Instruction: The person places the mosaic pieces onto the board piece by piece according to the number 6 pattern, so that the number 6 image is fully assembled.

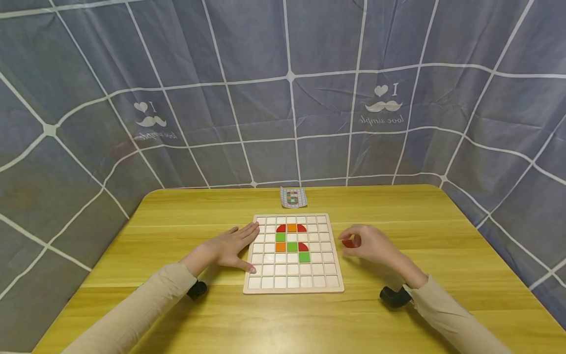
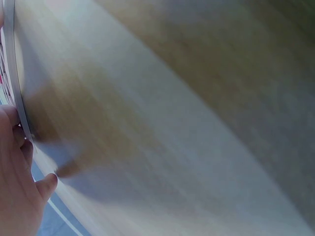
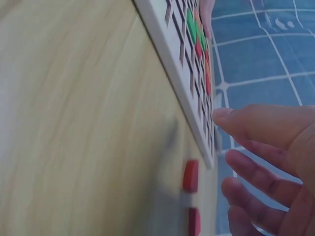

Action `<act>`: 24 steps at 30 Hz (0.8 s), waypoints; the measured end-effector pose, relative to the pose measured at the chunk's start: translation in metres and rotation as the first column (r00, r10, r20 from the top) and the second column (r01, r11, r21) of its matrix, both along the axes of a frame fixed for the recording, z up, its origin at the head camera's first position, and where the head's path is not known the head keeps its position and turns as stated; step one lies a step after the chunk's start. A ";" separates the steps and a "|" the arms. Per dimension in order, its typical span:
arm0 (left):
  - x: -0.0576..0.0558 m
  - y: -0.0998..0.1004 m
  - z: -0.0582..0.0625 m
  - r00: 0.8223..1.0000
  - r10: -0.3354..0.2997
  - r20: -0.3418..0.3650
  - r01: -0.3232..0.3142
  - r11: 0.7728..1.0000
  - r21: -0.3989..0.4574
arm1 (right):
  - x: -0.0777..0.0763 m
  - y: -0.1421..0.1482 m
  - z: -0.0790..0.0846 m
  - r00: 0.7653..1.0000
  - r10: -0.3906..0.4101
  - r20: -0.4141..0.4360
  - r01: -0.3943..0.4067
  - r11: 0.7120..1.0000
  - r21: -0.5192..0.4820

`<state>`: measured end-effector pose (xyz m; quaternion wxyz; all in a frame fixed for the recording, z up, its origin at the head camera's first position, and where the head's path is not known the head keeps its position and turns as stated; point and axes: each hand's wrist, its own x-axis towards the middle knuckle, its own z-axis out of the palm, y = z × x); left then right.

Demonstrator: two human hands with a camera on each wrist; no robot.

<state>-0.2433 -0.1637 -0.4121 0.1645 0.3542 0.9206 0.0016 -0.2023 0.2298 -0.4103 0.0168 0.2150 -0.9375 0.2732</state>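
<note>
A square wooden grid board [image 1: 294, 290] lies on the table with red quarter-round, orange and green square tiles set in its upper middle cells. My left hand [image 1: 232, 247] rests spread along the board's left edge, fingertips and thumb on the rim. Right of the board, my right hand [image 1: 373, 244] hovers with bent fingers and thumb apart. Below it, in the right wrist view, a red block [image 3: 191, 176] and a second red block [image 3: 194, 221] lie on the table, apart from the fingers. In the head view, one red block [image 1: 348, 243] shows between thumb and fingers.
A small printed pattern card [image 1: 293, 197] lies behind the board, showing a coloured figure on a grid. A grey curtain [image 1: 327, 98] with white lines hangs behind the yellow wooden table [image 1: 283, 324]. Dark wrist devices [image 1: 395, 297] sit below both sleeves.
</note>
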 end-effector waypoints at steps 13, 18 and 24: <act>0.000 0.000 -0.001 1.000 0.009 -0.001 -0.009 1.000 -0.012 | -0.004 0.016 -0.007 0.999 0.000 0.036 -0.002 0.999 0.047; -0.001 0.000 -0.002 1.000 0.009 0.001 -0.009 1.000 -0.006 | -0.006 0.016 -0.007 0.998 -0.009 0.067 0.005 0.998 0.058; -0.001 -0.001 -0.002 1.000 0.008 0.002 -0.008 1.000 -0.003 | -0.006 0.017 -0.007 0.997 -0.021 0.075 0.017 0.998 0.055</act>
